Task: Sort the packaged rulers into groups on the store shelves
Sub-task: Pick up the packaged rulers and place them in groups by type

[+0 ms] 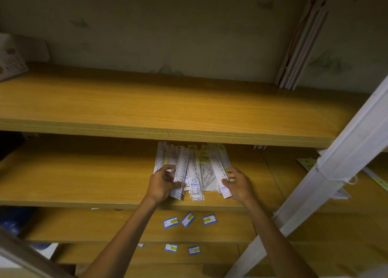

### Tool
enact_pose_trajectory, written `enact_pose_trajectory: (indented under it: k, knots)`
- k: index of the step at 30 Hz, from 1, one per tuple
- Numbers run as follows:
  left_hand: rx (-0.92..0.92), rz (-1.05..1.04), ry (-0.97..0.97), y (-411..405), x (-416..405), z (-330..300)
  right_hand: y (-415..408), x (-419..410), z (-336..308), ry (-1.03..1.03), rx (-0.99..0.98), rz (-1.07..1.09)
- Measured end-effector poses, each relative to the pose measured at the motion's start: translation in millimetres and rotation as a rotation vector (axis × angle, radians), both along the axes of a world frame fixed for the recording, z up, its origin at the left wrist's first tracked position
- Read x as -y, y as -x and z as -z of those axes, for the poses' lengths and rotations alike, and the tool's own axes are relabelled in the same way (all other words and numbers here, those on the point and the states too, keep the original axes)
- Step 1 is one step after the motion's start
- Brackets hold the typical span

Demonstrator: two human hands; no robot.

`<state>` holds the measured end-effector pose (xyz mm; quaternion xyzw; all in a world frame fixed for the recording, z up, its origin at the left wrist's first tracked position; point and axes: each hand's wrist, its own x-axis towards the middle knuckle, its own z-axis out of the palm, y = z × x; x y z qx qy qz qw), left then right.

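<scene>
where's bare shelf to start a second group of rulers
The shelf is bare left of the left hand, out to the dark end. The upper shelf is open between the box and the leaning boards. Crowded: the ruler pile between both hands, right hand.

"15" on ruler package [194, 184]; rest illegible

Single view, head-worn wide-angle camera: looks forward and down into tan wood-grain shelves [189, 109], close, at arm's reach. Both forearms enter from the near edge. Middle shelf board centred; white metal upright post [336, 172] crosses the right; pale back wall far.
</scene>
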<state>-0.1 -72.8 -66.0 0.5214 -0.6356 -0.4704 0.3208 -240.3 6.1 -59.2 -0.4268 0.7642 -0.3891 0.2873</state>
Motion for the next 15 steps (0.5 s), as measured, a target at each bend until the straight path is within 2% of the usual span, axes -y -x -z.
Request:
enact_pose_trajectory:
  k: [5, 15]
  knots:
    - [-0.074, -0.006, 0.038, -9.3, -4.0, -0.8, 1.5, -7.9, -7.1, -0.006, 0.096, 0.041]
    - [-0.176, 0.084, 0.125, -1.3, -45.6, -14.8, -1.0, -69.3, -22.0, 0.165, 0.162, -0.007]
